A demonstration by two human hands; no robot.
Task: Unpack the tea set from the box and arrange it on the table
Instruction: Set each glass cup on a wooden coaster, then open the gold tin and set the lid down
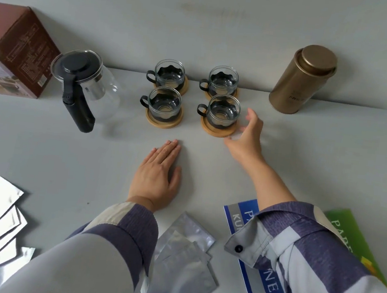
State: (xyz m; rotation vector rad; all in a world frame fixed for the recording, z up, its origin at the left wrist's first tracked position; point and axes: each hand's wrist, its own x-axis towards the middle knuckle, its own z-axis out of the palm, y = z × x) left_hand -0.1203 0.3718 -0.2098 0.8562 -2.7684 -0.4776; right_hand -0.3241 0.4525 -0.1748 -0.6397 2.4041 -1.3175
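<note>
Neatly, four glass cups (194, 96) on wooden coasters (162, 121).

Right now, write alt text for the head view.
Four glass cups on wooden coasters stand two by two; the right hand reaches beside the near-right one, the left hand lies flat on the table. Glass teapot and box left, gold tin right.

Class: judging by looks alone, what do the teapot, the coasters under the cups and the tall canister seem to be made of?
Teapot: clear glass, see-through; matte black lid and handle, probably plastic.
Coasters: pale wood or bamboo, unglossed.
Canister: likely metal, gold-brown satin sheen.
</note>
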